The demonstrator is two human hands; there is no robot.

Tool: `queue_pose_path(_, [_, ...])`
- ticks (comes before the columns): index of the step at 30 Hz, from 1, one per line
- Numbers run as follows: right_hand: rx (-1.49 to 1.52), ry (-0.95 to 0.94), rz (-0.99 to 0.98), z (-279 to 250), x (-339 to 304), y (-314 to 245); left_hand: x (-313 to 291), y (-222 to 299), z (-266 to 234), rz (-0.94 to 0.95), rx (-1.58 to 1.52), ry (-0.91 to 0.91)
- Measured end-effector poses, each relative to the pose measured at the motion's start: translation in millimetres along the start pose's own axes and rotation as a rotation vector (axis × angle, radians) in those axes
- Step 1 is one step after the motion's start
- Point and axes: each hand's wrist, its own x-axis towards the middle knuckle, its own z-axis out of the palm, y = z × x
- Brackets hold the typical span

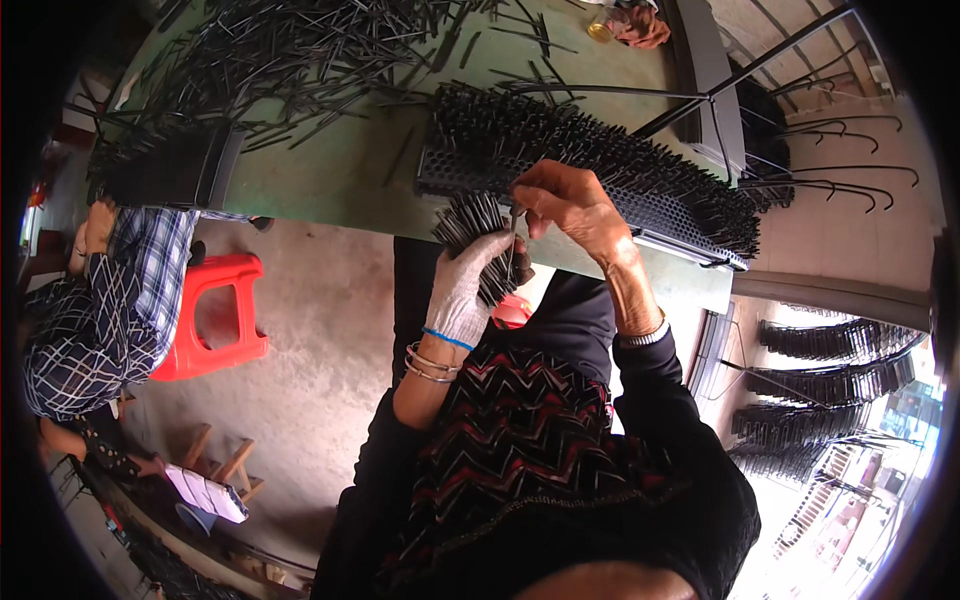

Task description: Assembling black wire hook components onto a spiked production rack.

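1. Your gloved left hand point(462, 290) is gripping a bundle of black rods point(468, 222) at the near edge of the bench point(310, 190), its fingers curling around them.
2. Your bare right hand point(578, 210) is pinching, seemingly, a single dark rod point(514, 215) between thumb and fingers, just beside the bundle.
3. Beyond, a perforated rack point(450, 172) is holding many upright rods point(560, 125).

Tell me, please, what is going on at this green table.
The person's gloved left hand holds a bundle of thin black rods, while the bare right hand pinches what looks like a single rod beside it. Just beyond, a perforated rack on the green table is packed with dark rods. More loose rods lie scattered farther back.
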Motion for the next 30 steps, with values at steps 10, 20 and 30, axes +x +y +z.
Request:
queue_pose_path(10, [-0.252,0.673,-0.415,11.1,22.0,-13.0,7.6,-4.2,-9.8,-0.023,0.035,0.03])
queue_pose_path(20, [-0.758,0.703,-0.62,18.9,35.6,3.7,3.2,-2.6,-4.6,0.004,0.058,0.064])
queue_pose_path(30, [-0.937,0.615,-0.579,7.9,13.5,-10.1,2.6,-4.8,0.1,-0.021,0.074,0.035])
